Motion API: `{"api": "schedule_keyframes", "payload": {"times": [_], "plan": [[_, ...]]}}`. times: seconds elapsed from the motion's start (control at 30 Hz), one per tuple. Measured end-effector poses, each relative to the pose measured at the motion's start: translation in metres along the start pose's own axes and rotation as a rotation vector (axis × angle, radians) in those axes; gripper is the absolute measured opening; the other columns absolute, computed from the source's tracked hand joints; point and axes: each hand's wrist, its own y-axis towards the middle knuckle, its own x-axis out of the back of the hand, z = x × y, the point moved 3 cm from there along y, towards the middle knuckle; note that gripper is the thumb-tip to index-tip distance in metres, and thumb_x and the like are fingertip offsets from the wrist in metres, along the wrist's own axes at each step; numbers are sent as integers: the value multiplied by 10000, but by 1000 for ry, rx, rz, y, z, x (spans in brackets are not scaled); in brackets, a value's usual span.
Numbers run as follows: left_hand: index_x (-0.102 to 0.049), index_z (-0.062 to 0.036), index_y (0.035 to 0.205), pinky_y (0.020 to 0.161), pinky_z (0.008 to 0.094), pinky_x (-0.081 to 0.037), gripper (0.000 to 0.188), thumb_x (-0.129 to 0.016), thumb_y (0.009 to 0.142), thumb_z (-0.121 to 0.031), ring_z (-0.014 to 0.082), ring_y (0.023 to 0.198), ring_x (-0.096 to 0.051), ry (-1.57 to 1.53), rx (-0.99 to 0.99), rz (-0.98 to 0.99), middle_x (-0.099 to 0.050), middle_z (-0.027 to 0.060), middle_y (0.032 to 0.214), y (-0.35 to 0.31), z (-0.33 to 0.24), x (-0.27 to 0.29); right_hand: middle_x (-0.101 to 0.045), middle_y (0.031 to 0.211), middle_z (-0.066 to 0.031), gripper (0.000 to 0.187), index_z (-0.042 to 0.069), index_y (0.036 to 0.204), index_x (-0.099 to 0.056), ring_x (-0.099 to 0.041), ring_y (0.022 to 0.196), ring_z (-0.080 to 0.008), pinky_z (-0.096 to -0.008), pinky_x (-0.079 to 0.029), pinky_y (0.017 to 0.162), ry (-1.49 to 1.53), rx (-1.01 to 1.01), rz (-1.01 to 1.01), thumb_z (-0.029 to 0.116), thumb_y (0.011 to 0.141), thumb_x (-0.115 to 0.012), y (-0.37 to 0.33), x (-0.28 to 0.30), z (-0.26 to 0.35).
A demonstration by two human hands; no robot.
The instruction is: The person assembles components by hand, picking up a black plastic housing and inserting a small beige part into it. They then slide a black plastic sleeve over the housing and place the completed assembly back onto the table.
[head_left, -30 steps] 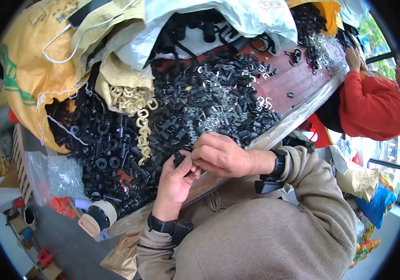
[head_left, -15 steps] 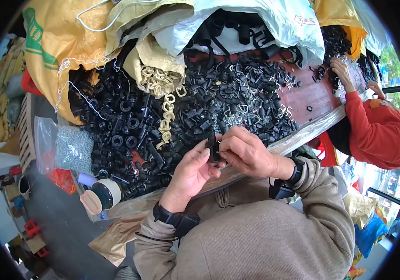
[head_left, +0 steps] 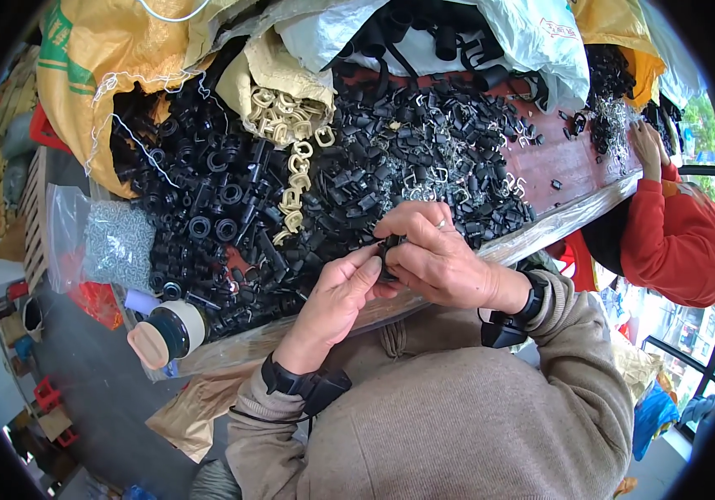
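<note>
My left hand pinches a small black plastic part between thumb and fingers, above the near edge of the table. From the right, my right hand closes its fingers over the same part, covering most of it. Just beyond both hands lies a heap of small black plastic pieces mixed with shiny metal clips. To the left, a trail of cream-coloured rings spills from a beige sack. Black round fittings are piled farther left.
A clear bag of small screws and a jar with a pinkish lid stand at the left edge. Large woven sacks line the back. At the right a person in a red top reaches onto the table.
My right hand has moved slightly left and wrapped its fingers farther over the black part, which shows less now. The view has shifted a little. The other person's hands have come together.
</note>
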Motion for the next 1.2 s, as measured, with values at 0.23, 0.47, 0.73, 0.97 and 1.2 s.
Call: {"api": "schedule_keyframes", "payload": {"times": [0.23,0.47,0.73,0.97,1.2], "plan": [[-430,24,1148,734,237,-455,345,-436,884,-197,107,851,-526,91,48,26,-524,59,994,-2,4,-1,-492,927,-56,139,62,669,-531,-466,873,-228,-341,-330,720,36,-70,52,42,571,-628,-2,2,2],[-463,11,1099,731,242,-456,321,-450,875,-218,98,818,-530,60,105,30,-534,36,937,5,9,0,-497,899,-46,141,57,655,-533,-469,841,-223,-331,-335,714,82,-131,61,30,551,-624,-6,-5,-8],[-478,16,1074,741,240,-460,305,-472,866,-206,102,819,-540,-41,117,52,-540,50,956,6,11,-2,-495,885,-50,131,60,641,-533,-471,833,-222,-325,-336,716,75,-119,91,25,551,-621,-3,1,-4],[-474,4,1074,746,243,-464,288,-471,864,-194,119,835,-549,-139,103,84,-546,70,975,10,7,-1,-494,877,-70,119,60,666,-556,-477,840,-229,-334,-356,708,166,-41,42,34,581,-636,5,10,-9],[-458,10,1084,749,270,-476,308,-495,845,-181,191,862,-561,-303,102,119,-543,158,1017,11,9,9,-506,842,-113,146,47,799,-550,-513,749,-272,-338,-411,600,-244,-286,-198,63,668,-615,-11,38,-54]]}}
